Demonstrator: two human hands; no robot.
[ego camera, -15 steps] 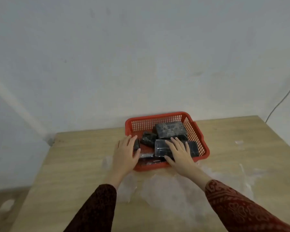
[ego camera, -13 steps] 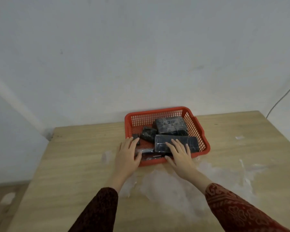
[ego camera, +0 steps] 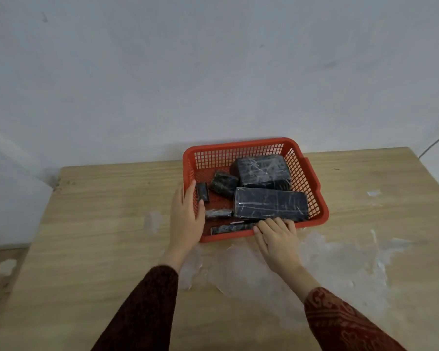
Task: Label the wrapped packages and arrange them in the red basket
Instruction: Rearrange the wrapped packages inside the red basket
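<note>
The red basket (ego camera: 241,148) stands on the wooden table near the wall. Inside lie several black packages wrapped in clear film: a large block (ego camera: 262,172) at the back right, a long box (ego camera: 270,205) in front of it, a small lump (ego camera: 223,184) in the middle, and small pieces (ego camera: 202,191) along the left side. My left hand (ego camera: 185,216) lies flat against the basket's left wall, thumb over the rim. My right hand (ego camera: 276,236) rests on the basket's near rim, fingers curled over it.
A crumpled sheet of clear plastic film (ego camera: 264,272) lies on the wooden table (ego camera: 99,236) in front of the basket. Small white scraps (ego camera: 374,193) sit at the right. The wall stands right behind the basket; a cable (ego camera: 436,145) hangs at far right.
Both hands slid back out of the basket: the right came off the long box onto the near rim, the left moved to the left wall. The view tilted down.
</note>
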